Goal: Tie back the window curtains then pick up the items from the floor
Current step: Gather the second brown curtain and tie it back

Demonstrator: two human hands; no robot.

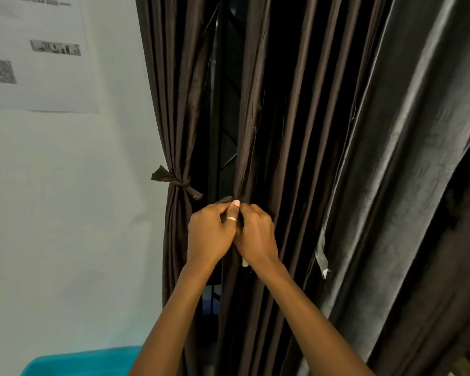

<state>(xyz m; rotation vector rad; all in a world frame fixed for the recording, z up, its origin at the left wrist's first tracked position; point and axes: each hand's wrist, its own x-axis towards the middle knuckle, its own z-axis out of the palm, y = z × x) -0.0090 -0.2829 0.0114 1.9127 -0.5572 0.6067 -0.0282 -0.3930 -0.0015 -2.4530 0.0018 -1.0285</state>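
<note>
Both arms raised forward; left hand [209, 234], right hand [257, 236] touching, fingers [232, 211] curled, pinching.

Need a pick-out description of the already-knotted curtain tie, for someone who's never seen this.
Start at the white wall with the printed sheet; the first brown panel hangs beside it. Partway down, a matching fabric tie cinches it in a knot with two short tails. No other knot shows: the left hand and right hand pinch the second brown panel lower right of it.
</note>
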